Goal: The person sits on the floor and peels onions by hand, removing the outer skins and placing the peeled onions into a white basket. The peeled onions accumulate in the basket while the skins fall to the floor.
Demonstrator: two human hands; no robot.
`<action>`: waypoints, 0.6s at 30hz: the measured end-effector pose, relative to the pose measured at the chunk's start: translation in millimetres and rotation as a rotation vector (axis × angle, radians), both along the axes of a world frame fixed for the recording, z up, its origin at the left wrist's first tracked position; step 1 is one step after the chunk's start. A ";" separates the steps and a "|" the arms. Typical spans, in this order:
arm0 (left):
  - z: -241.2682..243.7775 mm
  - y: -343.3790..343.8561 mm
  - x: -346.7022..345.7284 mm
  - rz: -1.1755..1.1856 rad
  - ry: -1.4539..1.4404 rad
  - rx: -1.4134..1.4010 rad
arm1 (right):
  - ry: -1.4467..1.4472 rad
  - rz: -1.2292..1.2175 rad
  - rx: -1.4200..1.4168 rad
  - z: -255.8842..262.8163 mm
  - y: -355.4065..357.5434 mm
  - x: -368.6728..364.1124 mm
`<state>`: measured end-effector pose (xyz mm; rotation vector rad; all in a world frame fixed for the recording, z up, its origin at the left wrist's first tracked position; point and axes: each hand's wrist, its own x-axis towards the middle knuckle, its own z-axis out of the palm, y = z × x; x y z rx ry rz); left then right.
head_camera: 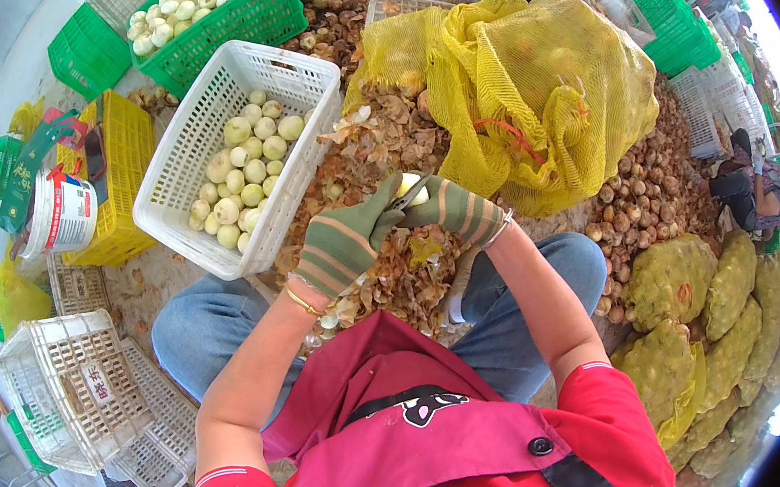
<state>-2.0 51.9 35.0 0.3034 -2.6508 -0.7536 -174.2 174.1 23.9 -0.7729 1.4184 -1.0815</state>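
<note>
Both hands wear green striped knit gloves and meet in front of me, above the heap of onion skins. My left hand (342, 242) is closed around a small knife (407, 197), its handle hidden by the glove. The dark blade lies across a pale peeled onion (418, 198). My right hand (458, 211) grips this onion from the right, covering part of it. Just beyond my left hand stands a white plastic crate (167, 206), with several peeled onions (251, 173) inside. A yellow mesh sack (540, 91) slumps beyond my right hand, its mouth towards the skins.
Dry onion skins (391, 136) cover the floor between my legs. A green crate (223, 44) heaped with peeled onions stands farther back. At left are a yellow crate (127, 152), a white bucket (64, 212) and stacked white crates (87, 387). Loose unpeeled onions (633, 211) and full sacks (672, 280) lie right. Other people (752, 188) sit nearby.
</note>
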 end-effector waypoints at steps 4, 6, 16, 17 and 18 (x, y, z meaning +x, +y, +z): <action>-14.9 -9.7 -0.1 0.123 0.027 0.236 | 0.108 0.057 -0.060 3.4 7.2 2.4; -16.6 -14.8 0.7 0.178 -0.011 0.424 | 0.108 0.042 -0.105 3.6 9.1 1.9; 7.3 0.0 4.2 0.018 -0.068 -0.002 | 0.083 -0.088 -0.109 -11.9 0.8 3.6; 6.8 1.4 2.6 0.022 -0.049 -0.018 | 0.138 -0.074 -0.155 -13.8 0.6 5.3; 5.6 2.3 0.3 0.033 -0.010 -0.039 | 0.139 -0.067 -0.152 -15.3 1.0 5.9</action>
